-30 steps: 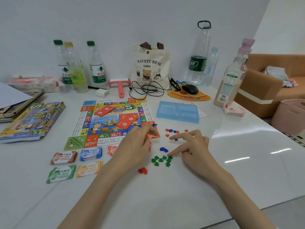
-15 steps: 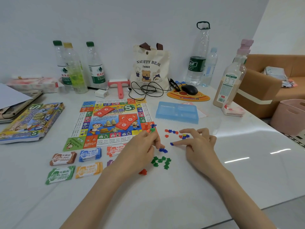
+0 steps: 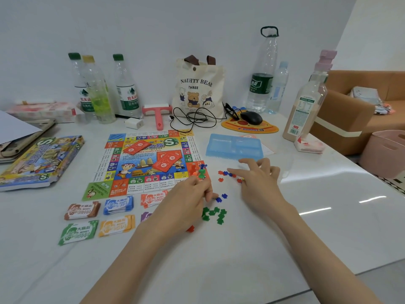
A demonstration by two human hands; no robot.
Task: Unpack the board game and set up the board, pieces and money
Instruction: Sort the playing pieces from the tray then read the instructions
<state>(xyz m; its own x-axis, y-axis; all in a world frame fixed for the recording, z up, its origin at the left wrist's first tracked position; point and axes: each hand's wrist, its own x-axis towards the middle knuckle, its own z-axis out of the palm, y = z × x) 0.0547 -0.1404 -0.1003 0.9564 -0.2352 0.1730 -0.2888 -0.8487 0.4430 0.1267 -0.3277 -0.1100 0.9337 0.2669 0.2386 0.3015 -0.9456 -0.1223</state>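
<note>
Flat on the white table [image 3: 306,216], the game board [image 3: 144,163], two red cards [image 3: 137,147] lying across its middle, small pawns [image 3: 200,170] standing at its near right corner. Right over that corner, the left hand [image 3: 186,200], fingers bunched and tipped down beside a couple of blue pieces [image 3: 221,198]; cannot tell whether anything is pinched between them. Blocked from view by its wrist and forearm: part of the orange money stack [image 3: 153,198], most of the purple money stack [image 3: 145,216], and a red piece [image 3: 190,228] just peeking out below the palm. Just right of it, a loose cluster of green pieces [image 3: 213,215]. Further right, the right hand [image 3: 260,183], spread wide, holding nothing, forefinger stretched out to a scatter of red and blue pieces [image 3: 228,174]. Close behind those fingertips, the blue plastic tray [image 3: 234,147]. Near left, four more piles in two rows: brown stack [image 3: 82,210], blue stack [image 3: 118,205], green stack [image 3: 77,232], yellow stack [image 3: 116,226]. Far left, the game box [image 3: 41,160]. Along the wall, water bottles [image 3: 127,88], a pink lint roller [image 3: 157,115], a bear tote bag [image 3: 197,88], a tangled black cable [image 3: 192,119], a mouse [image 3: 251,117] on a pizza-slice pad [image 3: 263,128].
</note>
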